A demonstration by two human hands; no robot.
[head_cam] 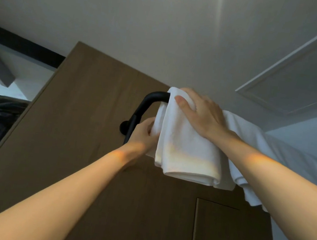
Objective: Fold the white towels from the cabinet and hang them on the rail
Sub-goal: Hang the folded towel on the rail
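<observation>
While your right hand point(200, 112) lies flat on top of the folded towel point(187, 152) and presses it onto the black rail point(152, 97), your left hand point(144, 134) pinches the towel's left edge lower down, next to the rail's bent end. The towel hangs over the rail close to that end, and its front half hangs down toward you. A second white towel point(250, 134) hangs just beside it on the right.

I think the danger is a slip. If you pull the pinched edge too hard, the front half may ride up and the towel could slide off. If you push it left, it could reach the bend and hang crooked. A hard tug could also open the neat folds.
</observation>
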